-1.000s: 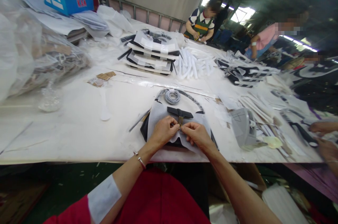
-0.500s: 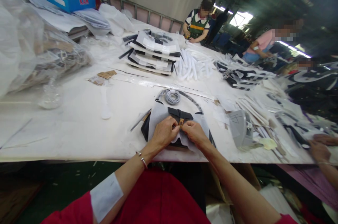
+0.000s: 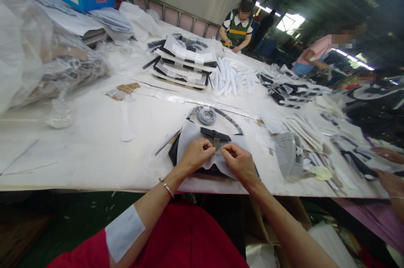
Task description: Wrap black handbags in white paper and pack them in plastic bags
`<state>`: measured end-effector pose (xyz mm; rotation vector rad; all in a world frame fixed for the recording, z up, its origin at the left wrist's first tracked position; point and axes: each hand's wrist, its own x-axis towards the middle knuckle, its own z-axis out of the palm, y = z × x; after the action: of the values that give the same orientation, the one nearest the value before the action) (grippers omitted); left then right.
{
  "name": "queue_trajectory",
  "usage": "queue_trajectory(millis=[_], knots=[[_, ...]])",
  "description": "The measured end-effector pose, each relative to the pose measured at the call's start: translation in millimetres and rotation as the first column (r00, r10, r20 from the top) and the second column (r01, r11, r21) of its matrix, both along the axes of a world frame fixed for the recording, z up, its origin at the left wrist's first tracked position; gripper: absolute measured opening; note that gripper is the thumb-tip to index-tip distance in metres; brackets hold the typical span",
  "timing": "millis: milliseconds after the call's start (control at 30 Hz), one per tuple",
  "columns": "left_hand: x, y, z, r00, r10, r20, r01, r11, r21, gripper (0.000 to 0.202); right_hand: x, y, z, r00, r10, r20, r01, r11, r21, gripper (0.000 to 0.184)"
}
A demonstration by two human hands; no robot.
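- A black handbag (image 3: 173,153) with a smooth, leather-like surface lies at the near side of the pale, flat table (image 3: 94,158), straight in front of the person.
- A soft, whitish protective sheet (image 3: 188,134), thin and wavy along its lower edge, covers most of the handbag's front.
- A dark flap strap (image 3: 208,133) crosses over the sheet; below it sits a small rectangular clasp (image 3: 216,143) with a brassy metal shine.
- The left hand (image 3: 196,155) rests over the sheet, its thumb and forefinger pinched together just beside the clasp; whether they grip anything thin cannot be told.
- The right hand (image 3: 240,163) is half curled on the other side, fingertips drawn together slightly apart from the clasp; anything between them is too small to make out.
- An arched handle (image 3: 232,121) in shiny, crinkled wrapping curves out beyond the handbag's top, with a round grey coil (image 3: 206,115) lying within the arch.
- Farther off stands a stack of wrapped bags (image 3: 184,66), layered black and white, beside a loose pile of soft white tubes (image 3: 225,78).
- To the right lies a smooth grey, rounded piece (image 3: 286,154) bearing dark handwritten strokes.
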<state>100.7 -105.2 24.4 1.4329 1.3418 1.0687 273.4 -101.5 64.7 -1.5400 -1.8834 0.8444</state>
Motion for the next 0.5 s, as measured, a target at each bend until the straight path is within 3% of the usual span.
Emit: queue_trajectory(millis=[67,133,200,267,500], knots=[[-0.3,1.3,-2.0,0.998,-0.017,0.064,0.019,0.999,-0.036,0.016,4.4,-0.8,-2.3,0.983,0.100,0.156,-0.143,0.944,0.297,0.015],[-0.9,2.5,-3.2,0.990,-0.040,0.134,0.051,0.996,-0.077,0.019,9.0,-0.8,-4.2,0.918,0.185,0.351,-0.346,0.807,0.478,0.019],[-1.9,3.4,-3.0,0.978,-0.059,0.200,0.084,0.989,-0.118,0.021,12.1,0.4,-4.8,0.827,0.221,0.516,-0.507,0.689,0.517,0.023],[-3.1,4.2,-1.7,0.964,-0.064,0.257,0.106,0.982,-0.156,0.022,13.1,3.0,-3.5,0.750,0.215,0.625,-0.604,0.608,0.515,0.023],[-4.9,7.8,2.9,0.926,-0.036,0.375,0.144,0.954,-0.263,0.022,2.4,14.0,12.9,0.605,0.138,0.784,-0.747,0.438,0.500,0.021]])
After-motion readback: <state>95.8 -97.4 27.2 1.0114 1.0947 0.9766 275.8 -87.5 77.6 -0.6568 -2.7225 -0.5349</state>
